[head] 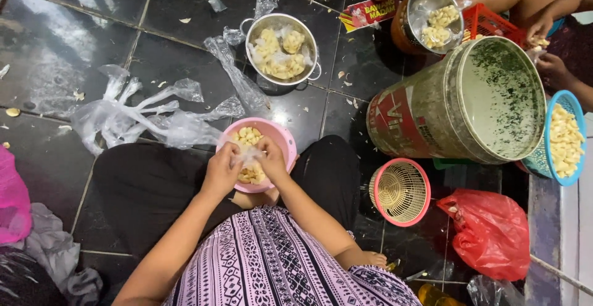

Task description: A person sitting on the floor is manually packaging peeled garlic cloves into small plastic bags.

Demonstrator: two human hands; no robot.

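Pink bowl (pixel 279 139) under both hands: left hand (pixel 221 170) and right hand (pixel 272 158) pinch a small clear plastic packet (pixel 250 156)

A home floor used for food preparation: people sit on dark glossy tiles (pixel 74 28) among a steel pot (pixel 281 49) and pink bowl (pixel 279 138) of peeled garlic, a large bucket (pixel 432 111), plastic baskets (pixel 401 191) and loose bags (pixel 136 116).

Glossy plastic pink bowl (pixel 281 138), shiny metal pot (pixel 281 22)
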